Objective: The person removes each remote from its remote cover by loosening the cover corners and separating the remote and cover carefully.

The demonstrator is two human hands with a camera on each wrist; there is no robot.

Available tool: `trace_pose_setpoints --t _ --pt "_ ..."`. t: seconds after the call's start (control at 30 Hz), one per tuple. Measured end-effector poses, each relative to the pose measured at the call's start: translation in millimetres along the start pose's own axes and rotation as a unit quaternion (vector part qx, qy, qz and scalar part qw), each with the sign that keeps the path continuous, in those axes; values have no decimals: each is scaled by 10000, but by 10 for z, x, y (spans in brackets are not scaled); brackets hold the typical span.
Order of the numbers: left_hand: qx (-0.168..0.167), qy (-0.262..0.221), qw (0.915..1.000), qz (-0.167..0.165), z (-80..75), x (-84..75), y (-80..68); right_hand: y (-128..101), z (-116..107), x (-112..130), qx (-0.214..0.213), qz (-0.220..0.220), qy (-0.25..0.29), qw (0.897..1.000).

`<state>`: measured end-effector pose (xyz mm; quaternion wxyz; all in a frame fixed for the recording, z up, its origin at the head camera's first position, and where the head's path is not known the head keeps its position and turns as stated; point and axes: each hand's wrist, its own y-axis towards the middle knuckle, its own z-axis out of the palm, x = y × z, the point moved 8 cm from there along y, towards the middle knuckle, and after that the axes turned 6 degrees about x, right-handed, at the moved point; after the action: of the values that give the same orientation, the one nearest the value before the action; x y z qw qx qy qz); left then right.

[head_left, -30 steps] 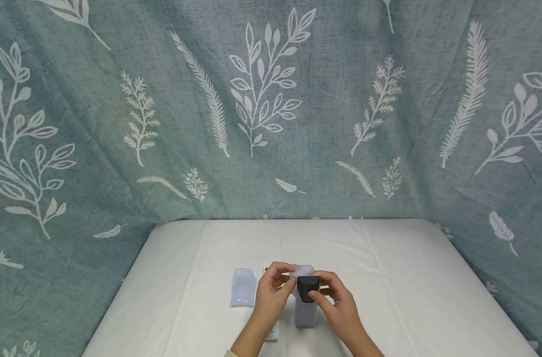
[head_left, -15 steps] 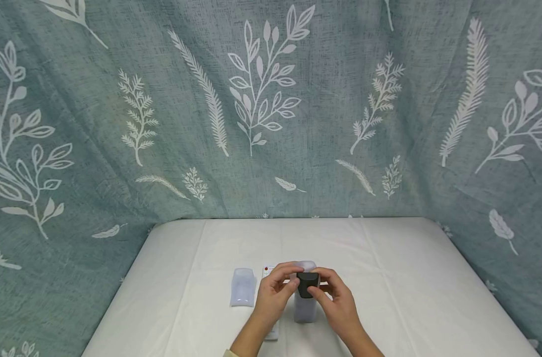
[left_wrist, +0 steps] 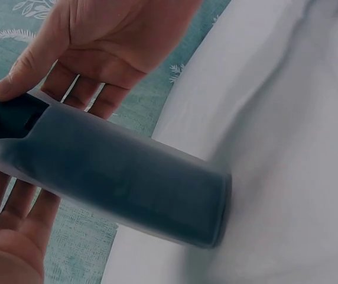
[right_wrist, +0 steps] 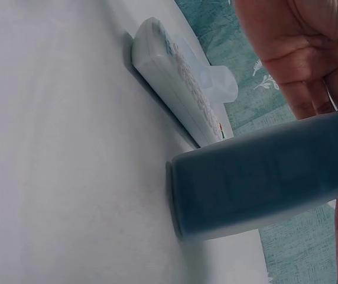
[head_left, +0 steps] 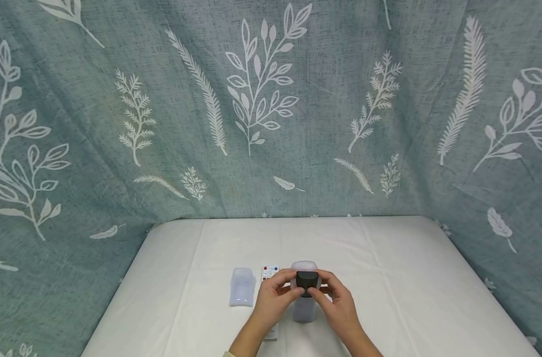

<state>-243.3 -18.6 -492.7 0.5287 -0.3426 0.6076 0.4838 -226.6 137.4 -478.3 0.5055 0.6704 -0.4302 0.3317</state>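
A black remote (head_left: 307,280) stands on end on the white table (head_left: 387,277), most of it inside a translucent sleeve (head_left: 304,310). My left hand (head_left: 285,288) and right hand (head_left: 321,291) pinch its top from either side. In the left wrist view, thumbs press on the bare black end (left_wrist: 9,115) and fingers lie behind the sleeve (left_wrist: 133,183). The sleeve's lower end (right_wrist: 246,177) rests on the cloth in the right wrist view.
A white remote (head_left: 269,271) lies flat just left of the sleeve, partly under my left forearm, and shows in the right wrist view (right_wrist: 175,77). A second, empty translucent sleeve (head_left: 243,286) lies further left. A leaf-patterned curtain (head_left: 271,109) closes off the back and sides.
Both hands closed in on the remote's top and the black end sits slightly higher in view. My left hand shifted right, which uncovered the white remote's top.
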Motion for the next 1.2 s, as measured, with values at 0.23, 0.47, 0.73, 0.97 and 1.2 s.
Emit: trace_pose_setpoints --t 0.23,0.47,0.73,0.97,1.2 --pt "-27 49 9999 -163 -11 89 -25 -35 21 -98 -3 159 -148 9998" --pt "70 268 9993 -244 1 160 -67 -100 42 -179 32 142 -308 9994" --pt "109 501 9980 -383 -6 183 -84 -110 45 -263 51 568 -306 9979" --pt "161 683 9969 -367 -16 209 -89 -143 33 -302 20 720 -383 9967" --pt "317 745 9966 -163 -15 177 -89 -155 37 -347 59 607 -455 9971"
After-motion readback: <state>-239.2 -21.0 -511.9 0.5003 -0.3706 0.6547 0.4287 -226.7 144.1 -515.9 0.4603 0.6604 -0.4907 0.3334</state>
